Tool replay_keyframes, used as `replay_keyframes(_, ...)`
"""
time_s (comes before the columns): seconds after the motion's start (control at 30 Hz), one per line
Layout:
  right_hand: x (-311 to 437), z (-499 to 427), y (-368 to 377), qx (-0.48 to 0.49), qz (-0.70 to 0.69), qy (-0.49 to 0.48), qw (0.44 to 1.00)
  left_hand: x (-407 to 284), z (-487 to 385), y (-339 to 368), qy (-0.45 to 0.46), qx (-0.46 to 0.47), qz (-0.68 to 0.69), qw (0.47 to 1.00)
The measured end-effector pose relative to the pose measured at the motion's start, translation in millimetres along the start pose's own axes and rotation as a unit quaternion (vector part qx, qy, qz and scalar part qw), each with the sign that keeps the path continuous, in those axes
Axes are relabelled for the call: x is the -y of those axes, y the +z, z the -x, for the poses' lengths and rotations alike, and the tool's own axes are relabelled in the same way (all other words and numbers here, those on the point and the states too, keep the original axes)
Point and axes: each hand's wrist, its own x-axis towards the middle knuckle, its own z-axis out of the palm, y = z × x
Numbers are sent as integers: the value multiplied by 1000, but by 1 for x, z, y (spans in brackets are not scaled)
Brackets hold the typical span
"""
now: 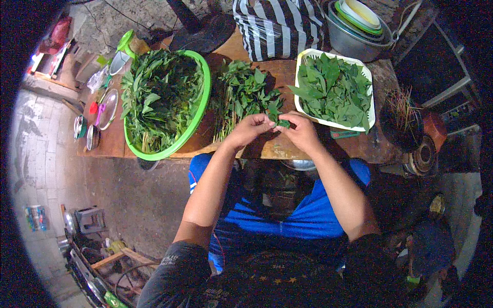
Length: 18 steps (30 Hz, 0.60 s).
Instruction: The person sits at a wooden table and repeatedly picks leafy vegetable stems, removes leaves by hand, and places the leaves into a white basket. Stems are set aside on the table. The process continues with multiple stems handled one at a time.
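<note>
Over the front of a wooden table (pixel 269 151), my left hand (pixel 252 129) and my right hand (pixel 299 128) meet at the fingertips. Pinched between them is a small green leaf sprig (pixel 275 113). Just beyond my left hand lies a bunch of leafy stems (pixel 246 90), its stalks pointing toward me. To the right, a white plastic basket (pixel 373 103) holds loose green leaves (pixel 335 92). On the left stands a large basin with a green rim (pixel 207 82), heaped with leafy greens (pixel 154 100).
A black-and-white striped plastic bag (pixel 279 29) and a metal pot with stacked bowls (pixel 356 42) stand at the back. Bare stems (pixel 402 106) fill a dark container at the right end. A clear lid (pixel 109 109) and small cups (pixel 92 138) lie left. Another person (pixel 431 238) is at lower right.
</note>
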Motion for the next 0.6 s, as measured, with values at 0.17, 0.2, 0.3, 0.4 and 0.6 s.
replay_keyframes(0.17,2,1,2,-17,19,-6,1000,3,-1,-2,30,-9,-38,999)
replay_keyframes(0.2,3,1,2,-22,25,-8,999,3,-1,-2,30,-14,-41,999)
replay_keyframes(0.3,3,1,0,2,21,13,1000,3,-2,-2,17,-8,-28,999)
replay_keyframes(0.4,2,0,-1,5,31,11,999,1,-1,-1,14,-12,-31,999)
replay_keyframes(0.6,1,1,0,-19,18,-28,999,-6,1,0,27,6,-49,998)
